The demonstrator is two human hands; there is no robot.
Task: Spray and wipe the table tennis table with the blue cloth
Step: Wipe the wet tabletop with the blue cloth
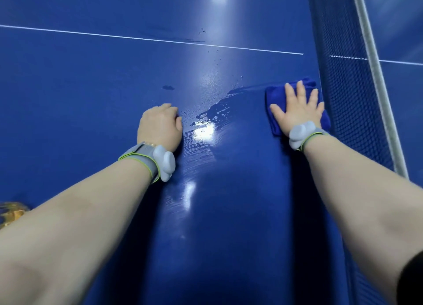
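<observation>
The blue table tennis table (91, 80) fills the view, with a white centre line across it. A folded blue cloth (273, 96) lies on the table close to the net. My right hand (297, 110) presses flat on the cloth, fingers spread and straight. My left hand (160, 126) rests on the bare table to the left, its fingers curled under and holding nothing that I can see. Between the hands the surface is wet, with droplets and a smeared patch (212, 112). No spray bottle is in view.
The dark blue net (343, 87) with its white top band (375, 75) runs along the right side, right beside the cloth. A gold-coloured object (11, 210) shows at the left edge. Both wrists wear grey bands.
</observation>
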